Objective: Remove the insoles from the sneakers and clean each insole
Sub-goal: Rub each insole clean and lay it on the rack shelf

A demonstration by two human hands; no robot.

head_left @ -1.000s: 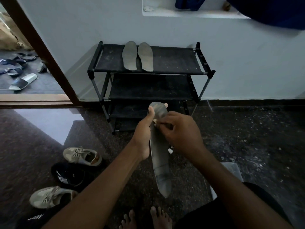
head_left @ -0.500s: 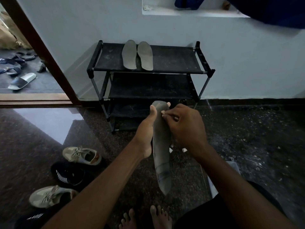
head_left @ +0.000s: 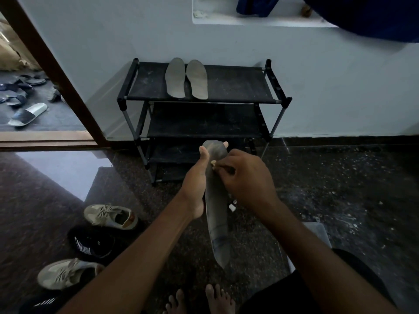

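Insole (head_left: 216, 223), dark and long, held nearly upright in mid-air in front of a person, its lower end hanging toward a pair of bare feet (head_left: 218, 299). The left hand (head_left: 196, 182) grips the upper half from behind, with the thumb lying up the left edge and a fingertip showing past the top right edge. The right hand (head_left: 248, 177) has its fingers curled and pinches a small pale object (head_left: 213, 163) against the insole's front face (what the object is cannot be made out). Behind the hands a black three-tier shoe rack (head_left: 238, 87) stands against a pale wall, and two grey insoles (head_left: 175, 79) lie side by side on its top shelf. On the dark speckled floor (head_left: 340, 189) to the left sit two beige sneakers (head_left: 111, 215) with a black sneaker (head_left: 93, 243) between them. A pale slide sandal (head_left: 28, 114) lies beyond an open doorway at the far left.
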